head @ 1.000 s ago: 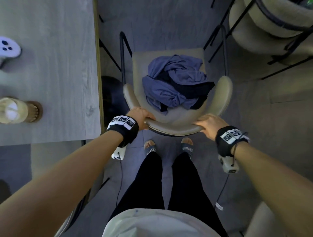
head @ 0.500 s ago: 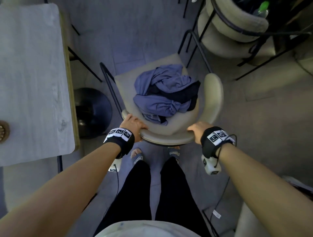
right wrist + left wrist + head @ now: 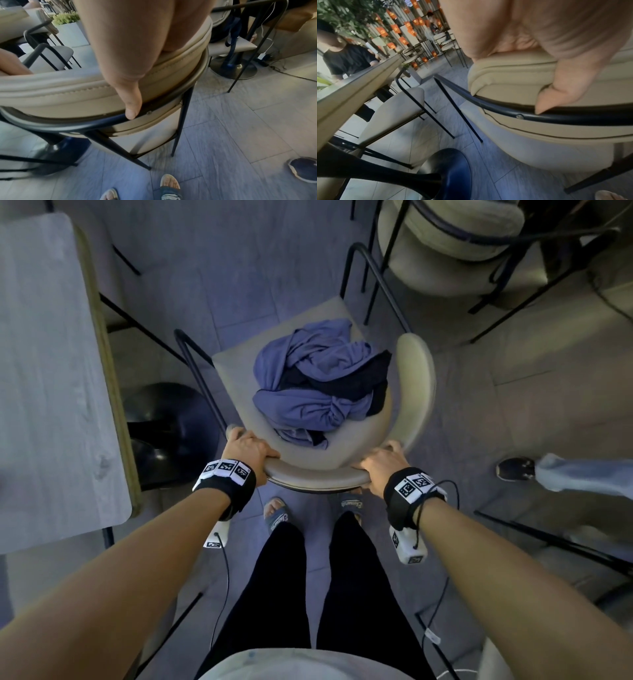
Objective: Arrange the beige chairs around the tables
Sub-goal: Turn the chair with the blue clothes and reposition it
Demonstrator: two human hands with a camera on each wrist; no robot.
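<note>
The curved padded backrest of the beige, black-framed chair [image 3: 407, 392] is grasped by the left hand [image 3: 247, 447] and right hand [image 3: 378, 465], each grip clenched on it. The chair is set beside the pale wooden desk [image 3: 51, 371]; crumpled blue clothing [image 3: 318, 385] is piled on its seat.

The beige padded chair with black metal legs [image 3: 346, 470] is flanked on the left by the pale wood-grain table [image 3: 51, 371], whose round black pedestal base [image 3: 164, 433] is seen just beside the chair legs. Open grey tiled floor [image 3: 513, 422] is seen on the right, bounded by stacked beige chairs [image 3: 445, 241] and a bystander's dark shoe [image 3: 515, 469].
</note>
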